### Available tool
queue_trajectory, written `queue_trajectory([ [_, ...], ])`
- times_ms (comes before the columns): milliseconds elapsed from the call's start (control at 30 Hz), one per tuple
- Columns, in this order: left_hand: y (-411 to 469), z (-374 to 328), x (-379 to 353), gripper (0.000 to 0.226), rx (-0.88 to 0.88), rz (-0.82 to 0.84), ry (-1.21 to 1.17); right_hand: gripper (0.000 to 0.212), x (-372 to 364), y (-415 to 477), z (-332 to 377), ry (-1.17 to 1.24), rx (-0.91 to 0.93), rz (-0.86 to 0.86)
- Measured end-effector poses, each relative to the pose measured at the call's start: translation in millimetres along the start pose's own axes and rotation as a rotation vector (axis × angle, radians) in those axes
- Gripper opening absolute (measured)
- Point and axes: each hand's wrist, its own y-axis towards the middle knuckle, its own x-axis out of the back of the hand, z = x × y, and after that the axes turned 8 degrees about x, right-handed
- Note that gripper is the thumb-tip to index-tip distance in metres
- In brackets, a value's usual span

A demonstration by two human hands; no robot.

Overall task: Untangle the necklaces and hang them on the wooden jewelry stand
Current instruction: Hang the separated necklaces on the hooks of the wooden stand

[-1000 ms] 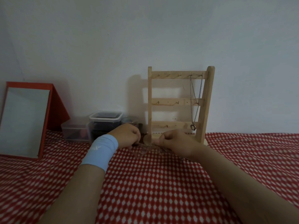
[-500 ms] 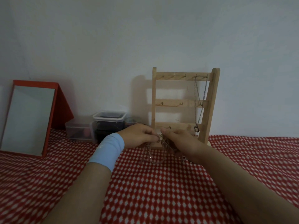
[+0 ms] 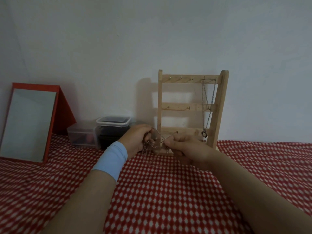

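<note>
The wooden jewelry stand (image 3: 217,107) stands upright against the wall, with three hook rails. One silver necklace with a ring pendant (image 3: 204,133) hangs from a hook at the top rail's right end. In front of the stand's base, my left hand (image 3: 135,139) and my right hand (image 3: 185,149) both pinch a tangle of thin silver chains (image 3: 156,142), held just above the cloth. A short length of chain is stretched between the two hands and loops dangle below my left hand. My left wrist wears a light blue band.
A red-and-white checked cloth (image 3: 168,191) covers the surface. At the left, a red-framed mirror (image 3: 30,124) leans back. Two clear plastic boxes (image 3: 109,130) sit by the wall, left of the stand. A white wall is right behind everything.
Both hands have lifted the tangled chains off the cloth and drawn slightly apart, stretching a chain between them. The hung necklace has not moved.
</note>
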Motion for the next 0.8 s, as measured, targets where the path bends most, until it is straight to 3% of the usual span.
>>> queue_trajectory([
  [167, 1.2, 1.5, 12.7, 0.025, -0.044, -0.019, 0.161, 0.012, 6.6, 0.4, -2.5, 0.101, 0.044, -0.045],
  [367, 2.3, -2.6, 15.8, 0.022, -0.044, -0.149, 0.384, 0.019, 4.9, -1.9, 1.1, -0.002, -0.035, -0.107],
  [533, -0.9, -2.5, 15.8, 0.024, -0.047, -0.008, 0.058, 0.018, 1.8, -1.2, -1.1, -0.103, -0.134, -0.167],
  [600, 0.4, -1.2, 19.1, 0.023, -0.025, 0.025, 0.051, 0.024, 1.3, -1.3, 0.9, -0.120, -0.141, -0.198],
  [800, 2.8, -1.2, 28.2, 0.025, -0.004, -0.060, 0.464, 0.021, 0.9, 2.0, -2.8, -0.056, -0.109, -0.344],
])
